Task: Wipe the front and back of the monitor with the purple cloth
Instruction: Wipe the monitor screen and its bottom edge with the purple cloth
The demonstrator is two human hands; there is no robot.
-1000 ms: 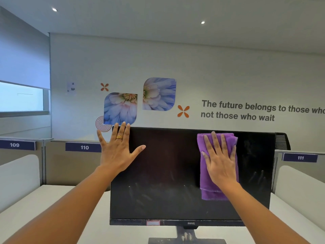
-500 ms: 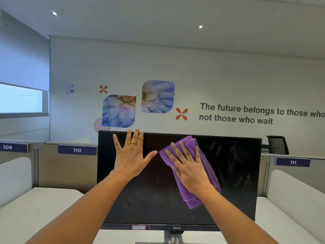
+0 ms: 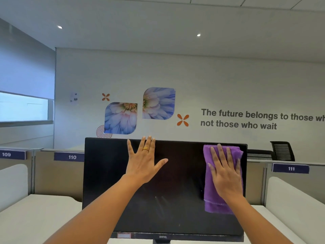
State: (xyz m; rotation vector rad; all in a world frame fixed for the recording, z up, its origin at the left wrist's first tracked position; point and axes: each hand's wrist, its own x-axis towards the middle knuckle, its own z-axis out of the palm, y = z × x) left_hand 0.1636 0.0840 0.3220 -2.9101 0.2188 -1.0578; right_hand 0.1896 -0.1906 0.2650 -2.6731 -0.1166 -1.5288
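A black monitor [image 3: 105, 182] stands facing me on the white desk, its dark screen streaked with smudges. My left hand [image 3: 144, 164] lies flat with fingers spread on the upper middle of the screen, fingertips at the top edge, a gold ring on one finger. My right hand [image 3: 225, 173] presses the folded purple cloth [image 3: 211, 203] flat against the screen's upper right part, near the right edge. The cloth hangs down below my palm. The back of the monitor is hidden.
White desk surface [image 3: 35, 213] spreads on both sides of the monitor. Beige partitions with number plates 109, 110 [image 3: 72, 157] and 111 [image 3: 291, 168] stand behind it. White rounded dividers flank the desk. A black chair [image 3: 282, 150] sits at the far right.
My right hand slid the cloth from the screen's middle to its upper right. The left hand stayed flat on the upper screen. The view tilted up slightly.
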